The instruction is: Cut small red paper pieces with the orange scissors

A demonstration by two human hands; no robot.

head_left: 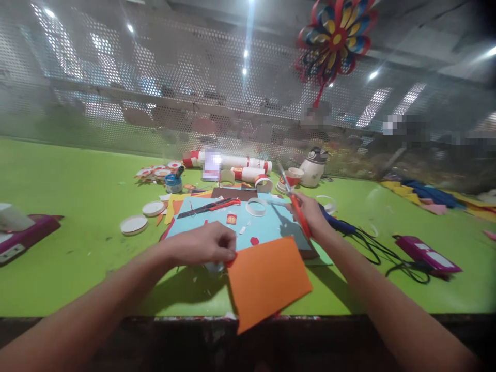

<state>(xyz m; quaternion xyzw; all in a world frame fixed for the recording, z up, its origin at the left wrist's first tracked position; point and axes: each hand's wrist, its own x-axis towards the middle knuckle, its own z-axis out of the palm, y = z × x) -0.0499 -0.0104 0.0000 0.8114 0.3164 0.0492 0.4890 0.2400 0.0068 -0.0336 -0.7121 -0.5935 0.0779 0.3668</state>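
My left hand (211, 243) pinches the upper left corner of an orange sheet of paper (271, 281), which hangs tilted over the table's front edge. A small red scrap (231, 261) shows at the fingertips. My right hand (314, 213) grips orange-handled scissors (299, 211), blades pointing up and away from the paper. Between and beyond my hands lie light blue sheets (271, 227). On them rest a red square with a gold design (231, 219), a red hexagon (254, 241), a white paper ring (256, 207) and a dark-bladed tool with red handles (211, 207).
Behind stand a blue jar (173, 184), a phone (211, 168), paper tubes (248, 174), paper cups (295, 176) and a kettle (313, 168). White lids (134, 224) lie left. A purple power strip (428, 254) and black cables (372, 248) lie right.
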